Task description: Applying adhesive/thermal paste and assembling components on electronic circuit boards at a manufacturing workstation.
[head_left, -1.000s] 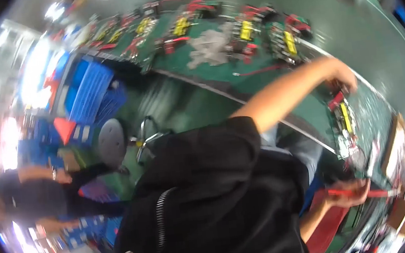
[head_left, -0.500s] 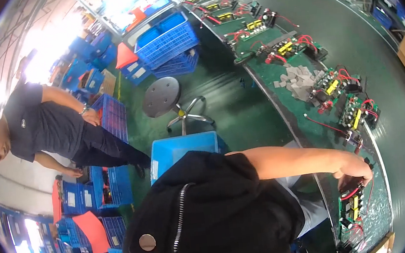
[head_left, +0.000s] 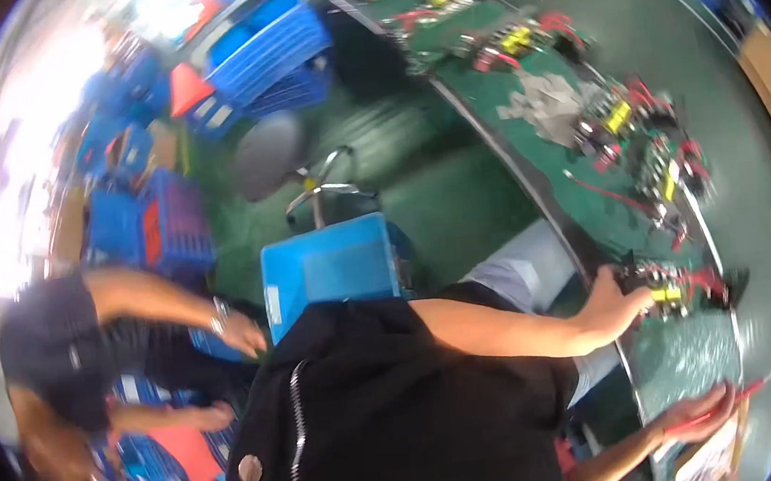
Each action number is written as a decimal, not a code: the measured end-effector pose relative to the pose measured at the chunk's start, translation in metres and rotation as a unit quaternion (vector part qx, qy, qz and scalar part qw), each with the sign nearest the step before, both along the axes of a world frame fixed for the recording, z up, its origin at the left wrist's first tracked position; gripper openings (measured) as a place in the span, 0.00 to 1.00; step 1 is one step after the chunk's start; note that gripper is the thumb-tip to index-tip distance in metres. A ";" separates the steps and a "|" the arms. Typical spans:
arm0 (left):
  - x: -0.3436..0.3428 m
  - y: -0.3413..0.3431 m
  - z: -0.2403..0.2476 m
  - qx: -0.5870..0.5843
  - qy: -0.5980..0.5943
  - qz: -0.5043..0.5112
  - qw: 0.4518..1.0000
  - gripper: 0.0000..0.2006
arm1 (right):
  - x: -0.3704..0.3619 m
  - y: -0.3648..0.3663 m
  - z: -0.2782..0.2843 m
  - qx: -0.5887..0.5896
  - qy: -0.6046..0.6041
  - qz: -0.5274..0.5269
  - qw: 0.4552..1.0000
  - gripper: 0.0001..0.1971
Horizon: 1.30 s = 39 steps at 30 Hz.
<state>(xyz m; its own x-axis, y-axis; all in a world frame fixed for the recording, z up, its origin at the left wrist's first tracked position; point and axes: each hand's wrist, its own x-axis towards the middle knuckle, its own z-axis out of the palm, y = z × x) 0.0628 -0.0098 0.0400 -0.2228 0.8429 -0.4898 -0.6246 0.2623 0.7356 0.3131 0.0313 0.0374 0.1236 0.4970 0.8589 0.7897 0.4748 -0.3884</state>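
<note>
"So, where is the left hand?"

"At the table's near edge. The left hand holds the near end of a circuit board, fingers and thumb bent around it; the blur hides exactly where each fingertip presses."

"And how does that board lie?"

"Crosswise, from the near edge almost to the far edge. It carries a yellow part in its middle and red wires toward the far edge."

"What about the right hand?"

"The right hand is well apart from the board, over the table's lower end. Its fingers are curled closed around a slim red tool, whose pale tip points out past the far edge."

"Anything else on the table?"

"More boards, in a row toward the upper end. The nearest, a second board, sits by the far edge, with a red lead between it and the near edge. Farther up is a heap of grey pieces."

"Off the table?"

"A blue bin and a round stool, beyond the near edge."
</note>
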 end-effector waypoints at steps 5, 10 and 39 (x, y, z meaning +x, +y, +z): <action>-0.006 0.000 -0.005 -0.027 0.077 -0.128 0.988 0.37 | -0.066 -0.028 -0.029 -0.175 0.122 -0.040 0.976 0.12; -0.018 -0.001 0.015 -0.025 -0.076 -0.381 0.921 0.25 | -0.092 -0.038 -0.027 -0.169 0.138 -0.025 0.976 0.13; -0.142 0.063 -0.014 0.323 0.771 -0.116 0.536 0.30 | -0.117 -0.032 -0.056 -0.098 0.168 0.124 0.973 0.28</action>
<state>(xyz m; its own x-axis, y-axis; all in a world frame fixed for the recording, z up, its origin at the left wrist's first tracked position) -0.0788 0.0531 0.0255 0.2043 0.8179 0.5379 0.8515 -0.4195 0.3145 0.1957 -0.0002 -0.0187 0.2375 0.6967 0.6769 0.4734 0.5254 -0.7070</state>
